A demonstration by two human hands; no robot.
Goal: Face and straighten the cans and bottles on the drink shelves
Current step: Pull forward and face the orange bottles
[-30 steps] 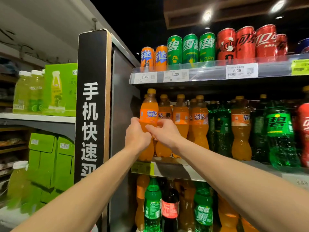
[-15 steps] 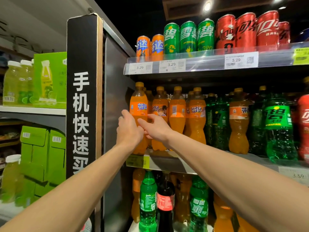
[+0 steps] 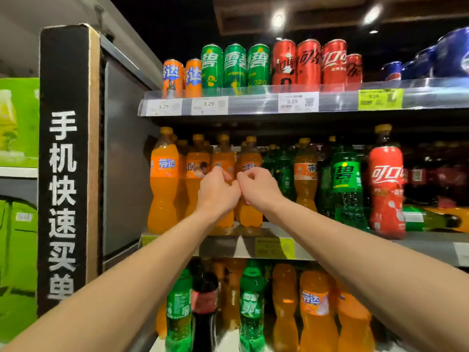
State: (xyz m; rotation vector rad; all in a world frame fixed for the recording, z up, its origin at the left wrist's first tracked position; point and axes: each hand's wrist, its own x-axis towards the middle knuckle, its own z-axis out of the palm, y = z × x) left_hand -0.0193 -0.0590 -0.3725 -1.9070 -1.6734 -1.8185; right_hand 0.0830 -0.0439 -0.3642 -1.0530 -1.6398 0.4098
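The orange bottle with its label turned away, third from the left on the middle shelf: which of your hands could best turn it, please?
Left, probably: the left hand already rests against that orange bottle, while the right hand sits at its neighbour.

You face a shelving unit whose black end panel [image 3: 67,171] bears white characters. Left of that panel stand green cartons [image 3: 17,123] on pale shelves. Above and right of it, ceiling spotlights [image 3: 278,21] glow against darkness.

Black sign panel [image 3: 66,171] beside green cartons [image 3: 17,123]; ceiling lights [image 3: 278,21] above.
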